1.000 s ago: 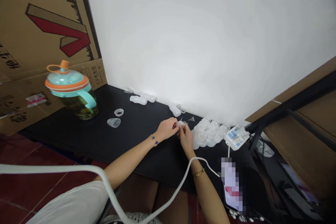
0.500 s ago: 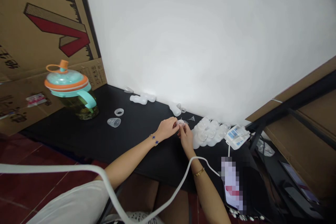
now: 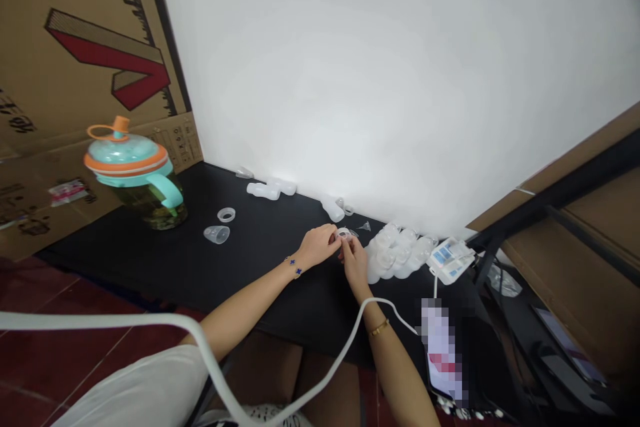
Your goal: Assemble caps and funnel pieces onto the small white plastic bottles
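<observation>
Between both hands is a small white screw ring [image 3: 343, 233], like a baby bottle collar. My left hand [image 3: 320, 244] pinches it from the left, and the fingers of my right hand [image 3: 354, 259] grip it from the right. A clear nipple [image 3: 365, 226] lies just beyond my right hand. Behind the hands a white bottle [image 3: 332, 209] rests on its side by the wall, with a clear cap [image 3: 340, 202] and another ring [image 3: 349, 210] beside it. Close to my right hand stands a cluster of several white bottles [image 3: 395, 253] with clear caps.
On the black table [image 3: 200, 280], a loose ring [image 3: 227, 215] and clear cap [image 3: 217, 234] lie left, before a large teal-orange jug [image 3: 135, 173]. Two white bottles [image 3: 264, 191] lie by the wall. A phone [image 3: 443, 353] and white cable [image 3: 320, 383] are at the front right.
Both hands stay in nearly the same place around the ring, which has tilted slightly. The view has shifted a very little.
</observation>
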`<state>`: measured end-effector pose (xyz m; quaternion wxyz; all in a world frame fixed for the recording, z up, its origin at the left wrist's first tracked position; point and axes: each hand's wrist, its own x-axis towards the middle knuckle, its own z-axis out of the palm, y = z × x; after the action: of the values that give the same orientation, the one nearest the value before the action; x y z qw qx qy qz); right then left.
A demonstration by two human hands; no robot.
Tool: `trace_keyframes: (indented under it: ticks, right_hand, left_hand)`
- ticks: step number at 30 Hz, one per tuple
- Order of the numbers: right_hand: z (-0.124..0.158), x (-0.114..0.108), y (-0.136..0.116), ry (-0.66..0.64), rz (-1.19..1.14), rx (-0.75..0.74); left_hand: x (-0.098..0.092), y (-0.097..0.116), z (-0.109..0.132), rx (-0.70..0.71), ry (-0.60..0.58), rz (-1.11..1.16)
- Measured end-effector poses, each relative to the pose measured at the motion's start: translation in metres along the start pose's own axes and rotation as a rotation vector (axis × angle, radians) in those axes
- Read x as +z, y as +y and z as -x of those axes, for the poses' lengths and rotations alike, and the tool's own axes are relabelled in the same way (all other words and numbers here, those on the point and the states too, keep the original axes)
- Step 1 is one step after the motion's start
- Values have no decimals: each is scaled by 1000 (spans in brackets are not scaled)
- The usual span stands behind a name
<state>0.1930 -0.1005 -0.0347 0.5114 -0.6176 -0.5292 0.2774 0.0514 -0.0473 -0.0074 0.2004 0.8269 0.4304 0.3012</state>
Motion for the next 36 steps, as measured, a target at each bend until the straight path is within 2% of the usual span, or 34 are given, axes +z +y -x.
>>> trace_keyframes:
  ticks: [26,36]
  right_hand:
    - [-1,0,-5,25,70,-32]
    - [-1,0,-5,41,107,-45]
  left_hand:
    - [6,-4,-2,-41,-7,97]
    - [4,-2,-3,-72,-27,62]
